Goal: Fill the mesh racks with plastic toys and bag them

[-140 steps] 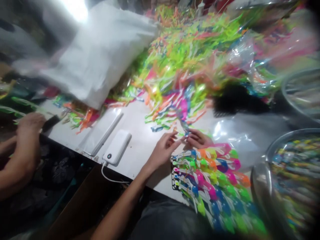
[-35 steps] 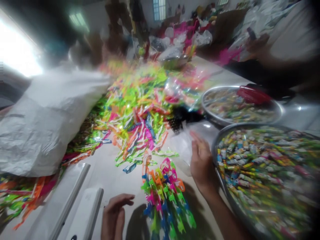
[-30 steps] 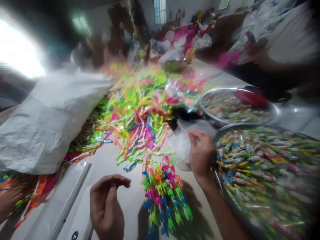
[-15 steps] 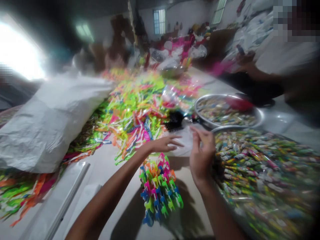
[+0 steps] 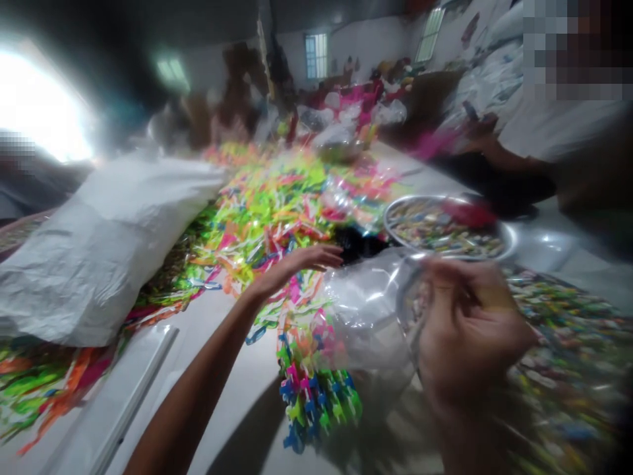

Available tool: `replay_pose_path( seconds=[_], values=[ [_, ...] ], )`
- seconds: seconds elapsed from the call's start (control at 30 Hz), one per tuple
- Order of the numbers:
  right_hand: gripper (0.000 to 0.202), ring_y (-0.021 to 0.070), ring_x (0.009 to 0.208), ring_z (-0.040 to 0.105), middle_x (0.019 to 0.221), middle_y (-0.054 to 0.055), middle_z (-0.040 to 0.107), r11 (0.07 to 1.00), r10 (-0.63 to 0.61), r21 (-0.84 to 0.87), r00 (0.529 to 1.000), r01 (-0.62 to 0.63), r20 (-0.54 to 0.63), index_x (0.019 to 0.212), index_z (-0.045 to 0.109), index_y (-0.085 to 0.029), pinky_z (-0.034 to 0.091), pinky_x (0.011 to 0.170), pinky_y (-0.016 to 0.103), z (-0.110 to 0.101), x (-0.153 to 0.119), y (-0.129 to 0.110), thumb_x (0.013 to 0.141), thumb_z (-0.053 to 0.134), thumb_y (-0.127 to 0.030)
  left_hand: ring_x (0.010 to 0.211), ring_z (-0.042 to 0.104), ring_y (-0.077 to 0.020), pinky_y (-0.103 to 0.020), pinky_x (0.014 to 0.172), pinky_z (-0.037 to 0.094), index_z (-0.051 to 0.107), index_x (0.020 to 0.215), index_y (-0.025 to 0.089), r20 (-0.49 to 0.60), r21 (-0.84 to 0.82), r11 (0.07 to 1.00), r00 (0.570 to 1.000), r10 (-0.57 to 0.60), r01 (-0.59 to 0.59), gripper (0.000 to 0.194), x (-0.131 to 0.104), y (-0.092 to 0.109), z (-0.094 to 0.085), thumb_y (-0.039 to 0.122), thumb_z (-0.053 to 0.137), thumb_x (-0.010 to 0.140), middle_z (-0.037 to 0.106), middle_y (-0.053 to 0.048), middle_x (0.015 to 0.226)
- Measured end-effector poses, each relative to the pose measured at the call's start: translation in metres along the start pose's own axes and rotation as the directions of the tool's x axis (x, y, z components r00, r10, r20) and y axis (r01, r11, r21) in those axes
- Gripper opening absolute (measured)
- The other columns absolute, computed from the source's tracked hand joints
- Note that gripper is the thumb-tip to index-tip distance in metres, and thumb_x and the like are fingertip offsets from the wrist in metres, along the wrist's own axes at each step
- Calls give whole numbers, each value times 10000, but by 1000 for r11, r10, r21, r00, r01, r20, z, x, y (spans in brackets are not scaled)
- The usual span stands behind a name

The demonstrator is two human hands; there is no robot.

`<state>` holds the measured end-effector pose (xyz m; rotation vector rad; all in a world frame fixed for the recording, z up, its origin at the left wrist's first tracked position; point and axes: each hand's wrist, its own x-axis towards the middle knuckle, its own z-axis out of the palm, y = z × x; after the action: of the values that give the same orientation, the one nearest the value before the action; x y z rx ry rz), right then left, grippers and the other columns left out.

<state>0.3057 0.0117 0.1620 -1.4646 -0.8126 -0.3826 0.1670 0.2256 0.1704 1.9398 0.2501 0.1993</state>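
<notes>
One big white sack (image 5: 99, 251) far left, crinkly and pillow-shaped, slumped against the clutter. In front of it on the tabletop (image 5: 212, 356), one long flat white slab (image 5: 133, 389), smooth and straight-edged. Then a heap of neon plastic strips (image 5: 267, 204), skinny, shiny, way too many to count. One left hand (image 5: 311, 257) over the heap's near side, fingers stretched out and uncurled. Just below, one cluster of knobbly plastic clips (image 5: 299, 389), roughly in rows, too blurry to count. Next, one clear plastic bag (image 5: 366, 297), glossy and wrinkled, between both hands. Behind, one round metal basin (image 5: 509, 244). One right hand (image 5: 472, 323), fingers pinched on the bag's edge. Far right, smeared multicoloured bits (image 5: 568, 316), can't count those.
</notes>
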Motion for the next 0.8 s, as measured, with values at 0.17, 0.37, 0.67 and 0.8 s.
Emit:
replay_pose_path(
  seconds=[0.17, 0.37, 0.67, 0.8],
  values=[
    [229, 172, 713, 626, 766, 31, 672, 988, -100, -111, 992, 109, 82, 874, 741, -172, 477, 713, 315, 22, -4, 10, 1028, 643, -311, 1108, 749, -242, -354, 974, 574, 746, 1259, 242, -42, 68, 990, 992, -119, 121, 431, -37, 72, 28, 554, 661, 974, 789, -81, 1214],
    [264, 172, 814, 726, 1000, 21, 780, 993, 52, 84, 930, -88, 364, 1191, 741, -254, 543, 725, 280, 10, -16, 9, 981, 706, -409, 743, 748, -146, -256, 765, 592, 772, 874, 164, -397, 41, 999, 917, 41, -27, 203, -47, 82, 45, 310, 697, 995, 782, -38, 776],
    [597, 219, 941, 708, 1153, 37, 746, 959, 189, -3, 630, -284, 753, 1442, 599, -333, 573, 833, 361, -10, -29, 3, 909, 718, -572, 444, 529, -63, -186, 426, 418, 592, 736, 200, -795, 50, 979, 585, 159, -198, 374, -59, 74, 25, 378, 917, 784, 589, 58, 592],
    [240, 252, 875, 743, 995, 30, 795, 905, 355, -90, 624, -415, 696, 1105, 779, -300, 564, 834, 420, 1, -33, 20, 944, 631, -400, 407, 367, -43, -180, 357, 284, 532, 701, 214, -837, -32, 967, 536, 112, -252, 471, -65, 69, 15, 471, 925, 749, 444, 91, 537]
  ],
)
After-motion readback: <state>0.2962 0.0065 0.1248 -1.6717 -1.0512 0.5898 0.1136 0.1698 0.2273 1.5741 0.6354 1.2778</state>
